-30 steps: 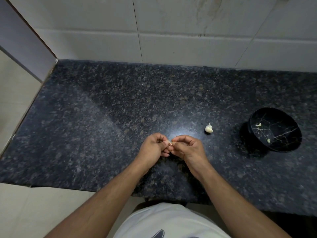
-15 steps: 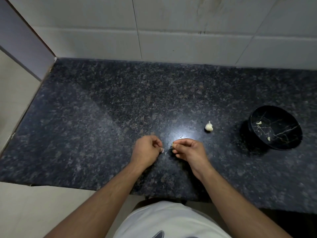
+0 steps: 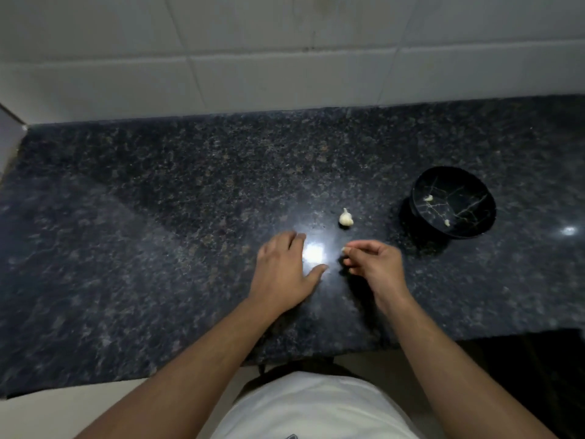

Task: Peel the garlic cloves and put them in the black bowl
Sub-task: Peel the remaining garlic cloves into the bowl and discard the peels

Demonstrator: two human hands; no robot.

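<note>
A: Pinching a small pale garlic clove (image 3: 343, 249) in right hand (image 3: 375, 267) fingertips, round black marbled bowl (image 3: 453, 202) off to the right (much nearer that hand).

B: Left hand (image 3: 285, 274) spread flat on speckled dark granite counter (image 3: 158, 217), holding nothing.

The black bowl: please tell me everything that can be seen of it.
The black bowl is round and glossy, with thin pale veins like marble across its inside. It stands upright on the dark speckled counter, at the right, apart from both hands and from the garlic bulb to its left. Two small pale garlic pieces lie inside, one near the far left, one nearer the front. Nothing else touches it.
</note>
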